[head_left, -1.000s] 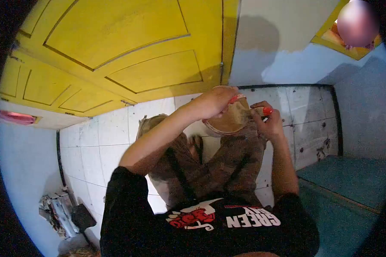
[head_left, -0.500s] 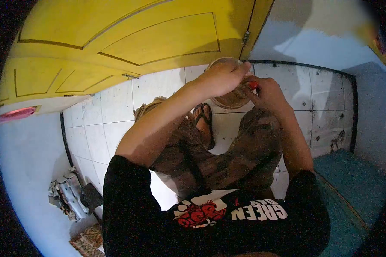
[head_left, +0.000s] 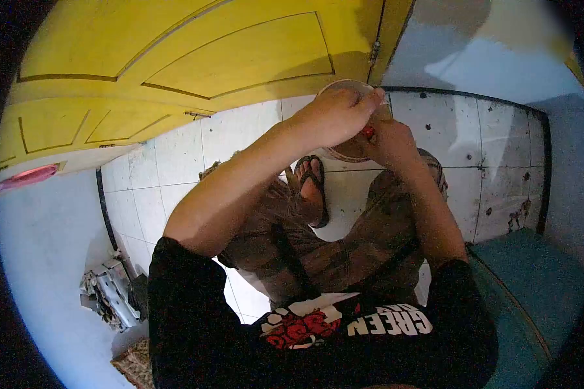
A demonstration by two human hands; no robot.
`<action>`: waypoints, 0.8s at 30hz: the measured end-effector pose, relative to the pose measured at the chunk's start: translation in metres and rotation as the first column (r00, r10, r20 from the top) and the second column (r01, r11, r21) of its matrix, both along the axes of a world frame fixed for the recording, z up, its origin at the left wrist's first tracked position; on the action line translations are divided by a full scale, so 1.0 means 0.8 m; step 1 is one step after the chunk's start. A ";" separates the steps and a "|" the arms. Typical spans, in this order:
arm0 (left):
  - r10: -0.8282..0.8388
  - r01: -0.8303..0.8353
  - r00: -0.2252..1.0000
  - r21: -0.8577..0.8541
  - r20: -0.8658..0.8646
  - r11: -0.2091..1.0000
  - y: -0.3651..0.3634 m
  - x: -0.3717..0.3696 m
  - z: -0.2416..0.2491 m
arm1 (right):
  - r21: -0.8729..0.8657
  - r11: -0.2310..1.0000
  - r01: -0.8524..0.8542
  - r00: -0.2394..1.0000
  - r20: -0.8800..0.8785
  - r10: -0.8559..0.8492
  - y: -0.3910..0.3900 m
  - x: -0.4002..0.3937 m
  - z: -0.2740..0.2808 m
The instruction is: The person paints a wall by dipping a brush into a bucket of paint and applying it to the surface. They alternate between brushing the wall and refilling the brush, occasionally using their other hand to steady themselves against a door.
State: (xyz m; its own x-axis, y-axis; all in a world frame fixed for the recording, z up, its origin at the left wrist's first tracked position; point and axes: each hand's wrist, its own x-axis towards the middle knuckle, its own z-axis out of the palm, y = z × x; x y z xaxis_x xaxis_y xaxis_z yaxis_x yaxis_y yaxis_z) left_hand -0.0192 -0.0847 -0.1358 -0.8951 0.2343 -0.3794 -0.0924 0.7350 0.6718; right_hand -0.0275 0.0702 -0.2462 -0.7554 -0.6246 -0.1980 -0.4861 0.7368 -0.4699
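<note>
Both hands meet over a round, pale-rimmed container (head_left: 348, 153) with a brownish inside, low over the tiled floor close to the yellow door. My left hand (head_left: 344, 115) reaches across from the left, its thumb and fingers pinched together above the container; what they hold is hidden. Just right of it, my right hand (head_left: 394, 146) curls around a small tool with a red end (head_left: 368, 132) that shows between the fingers. I cannot tell what kind of tool it is. A pale sliver shows between the two hands, near the left thumb.
The yellow panelled door (head_left: 240, 55) stands directly ahead. My foot in a black flip-flop (head_left: 312, 188) rests on white floor tiles (head_left: 448, 139). A teal surface (head_left: 525, 285) lies at the right, and a pile of grey objects (head_left: 113, 295) sits by the left wall.
My right hand has turned and come slightly left and down, so less of the red end shows. The left hand stays over the container. The whole view has shifted a little.
</note>
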 end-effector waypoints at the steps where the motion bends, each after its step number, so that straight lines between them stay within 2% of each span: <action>1: 0.017 -0.017 1.000 -0.008 0.015 1.000 0.001 0.000 0.001 | -0.001 1.000 -0.002 1.000 0.001 0.002 0.002 0.002 0.000; 4: 0.040 -0.040 0.998 -0.015 0.044 0.999 0.000 0.000 -0.003 | -0.058 0.998 0.035 0.999 -0.010 -0.035 0.005 0.004 0.003; 6: 0.042 -0.042 0.998 -0.009 0.056 0.999 0.000 -0.001 -0.011 | -0.068 0.993 -0.099 0.994 -0.056 0.095 0.002 0.005 0.000; 9: -0.007 0.007 1.000 0.020 0.002 1.000 -0.004 0.001 -0.025 | 0.021 0.999 -0.049 0.999 0.008 0.049 -0.005 0.007 -0.007; 10: -0.012 0.011 1.000 -0.044 -0.015 0.999 -0.004 0.001 -0.025 | 0.019 0.999 -0.050 0.999 0.001 0.050 -0.002 0.006 -0.004; 12: -0.009 0.006 0.999 -0.107 -0.031 0.994 -0.006 0.001 -0.029 | -0.174 0.984 0.047 0.999 0.008 -0.046 0.014 0.006 0.006; 13: 0.028 -0.031 0.991 -0.021 -0.128 0.999 -0.008 0.002 -0.031 | -0.173 0.984 0.041 0.999 0.007 -0.040 0.021 0.005 0.012; 14: 0.073 -0.059 0.972 0.068 -0.222 0.996 -0.009 0.003 -0.033 | -0.315 0.934 0.168 0.981 0.151 -0.125 0.028 0.002 0.019; 15: 0.079 -0.065 0.972 0.071 -0.222 0.995 -0.010 0.003 -0.033 | -0.426 0.851 0.306 0.935 0.304 -0.184 0.034 0.001 0.021; 16: 0.115 -0.098 0.976 0.098 -0.187 0.990 -0.011 0.004 -0.032 | -0.424 0.853 0.303 0.935 0.305 -0.181 0.038 0.001 0.018; 18: 0.148 -0.130 0.977 0.124 -0.154 0.984 -0.012 0.006 -0.029 | -0.590 0.698 0.407 0.910 0.329 -0.252 0.042 0.002 0.012; 20: 0.168 -0.167 0.976 0.021 -0.136 0.986 -0.013 0.007 -0.024 | -0.614 0.670 0.418 0.905 0.347 -0.246 0.043 0.004 0.018; 22: 0.144 -0.136 0.974 0.055 -0.176 0.989 -0.017 0.007 -0.034 | -0.639 0.642 0.425 0.902 0.361 -0.238 0.042 0.002 0.018; 24: 0.119 -0.101 0.969 0.090 -0.215 0.991 -0.020 0.006 -0.044 | -0.678 0.652 0.338 0.939 0.285 -0.191 0.044 0.001 0.009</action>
